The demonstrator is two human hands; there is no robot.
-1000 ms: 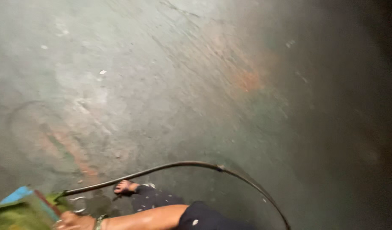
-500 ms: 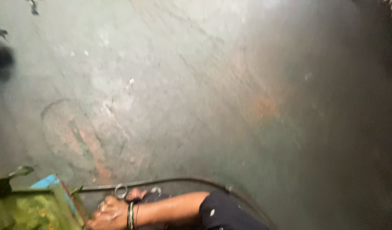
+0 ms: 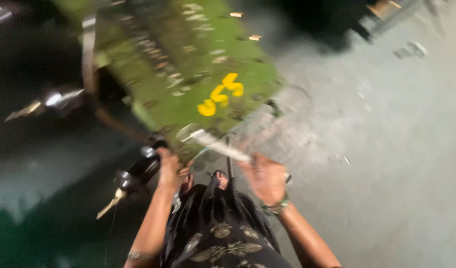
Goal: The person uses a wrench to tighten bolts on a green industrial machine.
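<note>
Hands met at a green cart's (image 3: 188,74) 6 o'clock edge. Left hand (image 3: 169,168) was closed on a dark handle (image 3: 138,173); right hand (image 3: 267,177) wrapped a pale bar (image 3: 215,142). Blur hid the fingers. Even grips on both sides would keep it steady, I judged.

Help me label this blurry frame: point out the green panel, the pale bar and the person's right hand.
Green panel (image 3: 188,64), head view: on its flat green face.
Pale bar (image 3: 215,144), head view: mid-length, by the panel's lower edge.
Right hand (image 3: 266,177), head view: on the back of the hand.
</note>
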